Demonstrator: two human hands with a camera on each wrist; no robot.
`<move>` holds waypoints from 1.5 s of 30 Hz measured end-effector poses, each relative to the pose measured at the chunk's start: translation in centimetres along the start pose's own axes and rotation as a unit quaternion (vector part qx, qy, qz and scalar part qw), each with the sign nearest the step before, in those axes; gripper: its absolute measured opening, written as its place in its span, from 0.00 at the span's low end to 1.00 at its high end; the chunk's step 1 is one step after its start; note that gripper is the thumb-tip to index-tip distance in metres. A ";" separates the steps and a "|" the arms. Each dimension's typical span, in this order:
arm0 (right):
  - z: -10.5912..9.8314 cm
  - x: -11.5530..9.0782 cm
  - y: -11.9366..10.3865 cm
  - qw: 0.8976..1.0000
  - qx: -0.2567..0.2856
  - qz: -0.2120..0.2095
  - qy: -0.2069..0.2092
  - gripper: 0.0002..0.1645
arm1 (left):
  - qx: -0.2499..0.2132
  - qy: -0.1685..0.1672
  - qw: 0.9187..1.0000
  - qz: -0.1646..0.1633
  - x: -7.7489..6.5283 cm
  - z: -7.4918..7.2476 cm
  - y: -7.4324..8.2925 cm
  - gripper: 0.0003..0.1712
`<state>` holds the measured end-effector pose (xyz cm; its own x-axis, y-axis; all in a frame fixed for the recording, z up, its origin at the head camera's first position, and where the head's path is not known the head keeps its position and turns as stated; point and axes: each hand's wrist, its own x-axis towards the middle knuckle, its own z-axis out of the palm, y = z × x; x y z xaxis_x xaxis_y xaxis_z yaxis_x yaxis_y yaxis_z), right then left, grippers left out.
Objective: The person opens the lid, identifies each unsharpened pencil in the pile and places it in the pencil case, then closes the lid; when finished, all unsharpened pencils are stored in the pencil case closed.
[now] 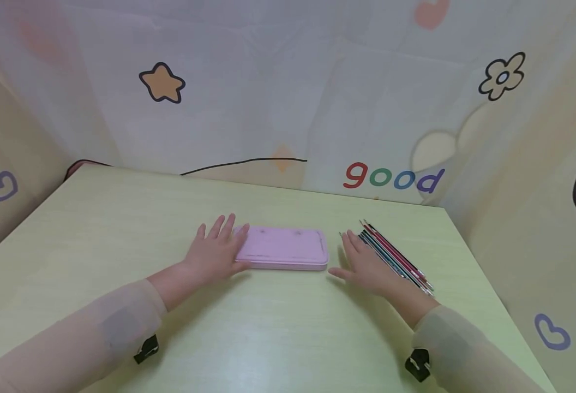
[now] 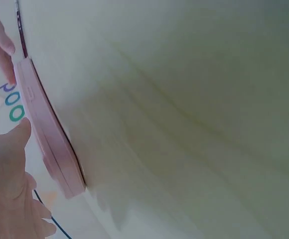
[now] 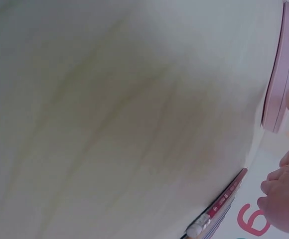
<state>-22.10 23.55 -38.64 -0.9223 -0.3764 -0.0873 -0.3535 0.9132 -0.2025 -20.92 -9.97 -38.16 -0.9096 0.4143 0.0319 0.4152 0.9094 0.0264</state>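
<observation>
A flat pink case with a lid, like a pencil case (image 1: 285,245), lies closed on the table (image 1: 268,327). My left hand (image 1: 214,254) is at its left end, fingers straight and spread, the thumb by the near corner. Several pencils (image 1: 398,254), red and dark, lie side by side at a slant to the right of the case. Between the case and these pencils is my right hand (image 1: 366,267), its fingers extended and the thumb out toward the case; it partly covers the pencils. In the right wrist view, a red pencil (image 3: 224,199) shows a white eraser end.
A printed cloth backdrop (image 1: 249,98) stands behind the table and along both sides, with a star, hearts, a flower and the word "good". Black clips or straps (image 1: 418,364) hang at both sleeves.
</observation>
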 end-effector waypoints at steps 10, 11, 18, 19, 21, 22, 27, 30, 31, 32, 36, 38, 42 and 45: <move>0.2 0.7 -0.8 0.990 0.131 0.014 -0.048 0.62 | -0.018 -0.025 0.998 0.053 0.9 0.2 1.0 0.46; 0.3 0.8 -0.8 0.989 0.138 0.018 -0.049 0.62 | -0.024 -0.025 0.997 0.063 1.0 0.2 1.1 0.46; 0.7 1.9 -1.1 0.983 0.178 0.026 -0.041 0.66 | -0.018 -0.020 0.993 0.111 1.9 0.6 1.7 0.45; 0.7 2.1 -1.1 0.982 0.185 0.027 -0.042 0.67 | -0.021 -0.019 0.993 0.115 2.0 0.6 1.8 0.45; 0.8 2.4 -1.2 0.979 0.198 0.031 -0.045 0.69 | -0.034 -0.023 0.992 0.117 2.3 0.7 1.9 0.45; 0.9 2.6 -1.2 0.977 0.205 0.032 -0.045 0.70 | -0.045 -0.024 0.992 0.118 2.4 0.8 1.9 0.45; 1.2 3.3 -1.2 0.967 0.250 0.031 -0.043 0.72 | -0.067 -0.028 0.990 0.121 3.0 1.2 2.0 0.45; 1.3 3.5 -1.2 0.963 0.265 0.031 -0.040 0.73 | -0.054 -0.031 0.990 0.127 3.2 1.3 2.2 0.45; 1.3 3.5 -1.2 0.962 0.268 0.033 -0.038 0.73 | -0.046 -0.031 0.990 0.130 3.3 1.3 2.3 0.45; 1.4 3.6 -1.2 0.962 0.270 0.036 -0.036 0.73 | -0.036 -0.031 0.990 0.133 3.4 1.4 2.4 0.45; 1.5 3.6 -1.2 0.961 0.272 0.044 -0.028 0.74 | 0.003 -0.017 0.989 0.144 3.6 1.3 2.8 0.43; 1.6 3.6 -1.2 0.961 0.272 0.049 -0.027 0.74 | 0.014 -0.013 0.990 0.143 3.7 1.4 3.0 0.42; 1.6 3.5 -1.3 0.961 0.270 0.053 -0.028 0.74 | 0.037 -0.017 0.990 0.139 3.8 1.4 3.2 0.41; 1.6 3.4 -1.3 0.961 0.271 0.051 -0.028 0.74 | 0.050 -0.026 0.989 0.135 3.9 1.4 3.4 0.40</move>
<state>-24.52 20.79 -40.21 -0.9329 -0.3107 -0.1822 -0.1146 0.7356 -0.6676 -23.06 -5.23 -39.35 -0.7663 0.6419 -0.0276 0.6419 0.7631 -0.0751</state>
